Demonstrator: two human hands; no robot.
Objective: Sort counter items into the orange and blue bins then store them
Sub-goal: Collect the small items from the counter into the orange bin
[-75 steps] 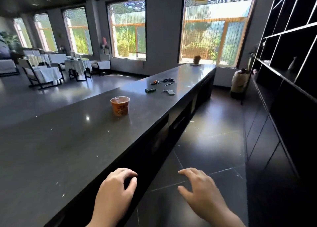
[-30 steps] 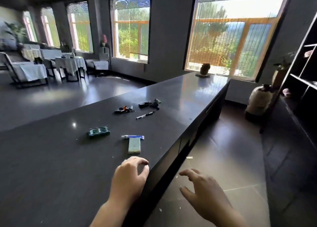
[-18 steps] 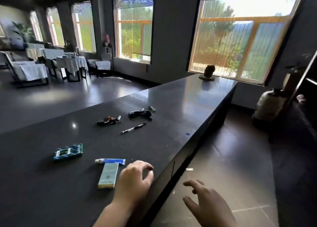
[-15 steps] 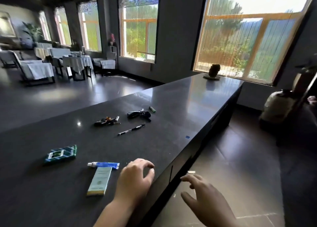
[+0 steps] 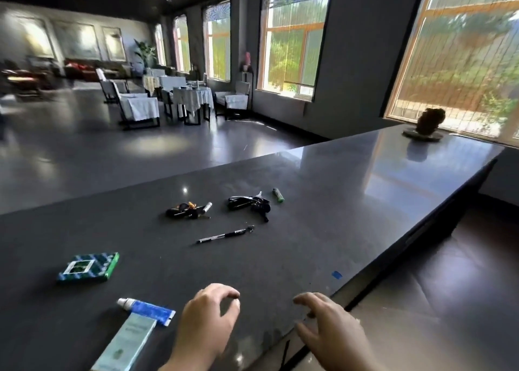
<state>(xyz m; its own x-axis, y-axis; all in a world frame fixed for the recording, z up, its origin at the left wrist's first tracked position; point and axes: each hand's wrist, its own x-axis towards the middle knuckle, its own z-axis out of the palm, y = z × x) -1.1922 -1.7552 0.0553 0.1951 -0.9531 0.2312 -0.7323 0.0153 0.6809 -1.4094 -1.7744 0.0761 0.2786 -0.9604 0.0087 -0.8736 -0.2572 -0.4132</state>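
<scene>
**Two empty hands hovering over the near counter edge**

Hovering at the bottom of the view: left hand [image 5: 206,325], fingers loosely curled, thumb and forefinger close but pinching nothing; forearm cut off by the lower frame edge. Just beside it, right hand [image 5: 332,327], fingers spread and relaxed, holding nothing, reaching over the near edge of the dark counter [image 5: 309,258] — contact with the surface hard to judge.

Lying left of the left hand, near but apart from its fingers: a pale green carton [image 5: 125,345], its lower end running out of the frame, printing too blurred to read. Touching the carton's far end, a blue tube with a white cap [image 5: 147,310], lying crosswise.

Sitting farther left, well apart from both hands: a flat green-and-blue patterned box [image 5: 88,266].

Resting mid-counter: a black pen [image 5: 226,234], lying at a slant. Beyond it, two dark tangled clusters — one with an orange bit and a small silver piece [image 5: 188,210], the other black [image 5: 250,203] — too small to identify. Just beside the black cluster, a small green cylinder [image 5: 278,195].

Sticking near the counter's right edge: a scrap of blue tape [image 5: 337,274].

Standing at the far end, by the window: a dark lumpy ornament on a dish [image 5: 427,123], detail lost in backlight.
</scene>
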